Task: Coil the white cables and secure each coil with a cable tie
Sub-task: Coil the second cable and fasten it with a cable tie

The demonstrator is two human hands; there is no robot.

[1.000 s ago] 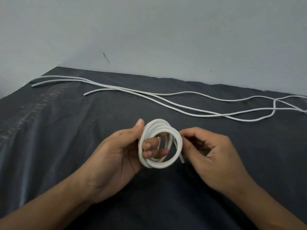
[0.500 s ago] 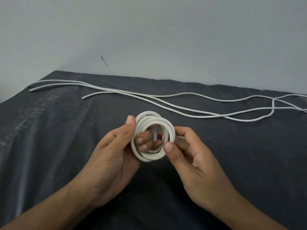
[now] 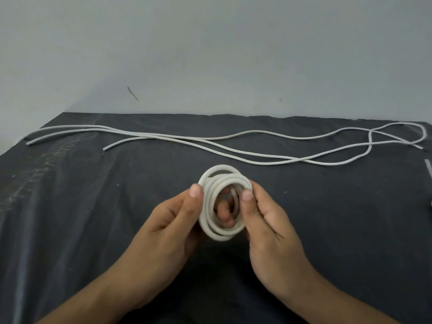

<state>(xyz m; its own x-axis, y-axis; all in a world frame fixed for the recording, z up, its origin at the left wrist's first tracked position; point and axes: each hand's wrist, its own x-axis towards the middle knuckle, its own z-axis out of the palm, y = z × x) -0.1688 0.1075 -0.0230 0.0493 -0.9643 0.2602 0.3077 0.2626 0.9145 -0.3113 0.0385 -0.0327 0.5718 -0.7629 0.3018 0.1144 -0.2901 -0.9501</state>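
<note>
Both hands hold up a small coil of white round cable (image 3: 219, 237), several loops wound together, above a dark grey cloth-covered table (image 3: 93, 206). The coil stands nearly upright, its opening facing the camera, at the middle of the view and nearer the person than the loose cables.

The left hand (image 3: 177, 220) grips the coil's left side: its thumb (image 3: 196, 190) presses on the front of the rim near the top, and curled fingers (image 3: 224, 211) show through the opening behind the loops (which hand each of those belongs to is hard to tell). The right hand (image 3: 268, 220) grips the right side, its thumb (image 3: 247, 195) laid on the front of the rim and the rest of its fingers hidden behind the coil. No tie is visible on the coil from this side.

Farther back, long loose white cables (image 3: 154, 136) lie stretched across the cloth from left to right, running close together at the left, crossing one another, and curving into a loop near the right edge. They are well apart from the coil.

At the right edge of the cloth lies a thin pale strip (image 3: 428, 167); what it is cannot be told. Behind the table rises a plain grey-white wall (image 3: 210, 54) with a small dark streak (image 3: 133, 94) on it.
</note>
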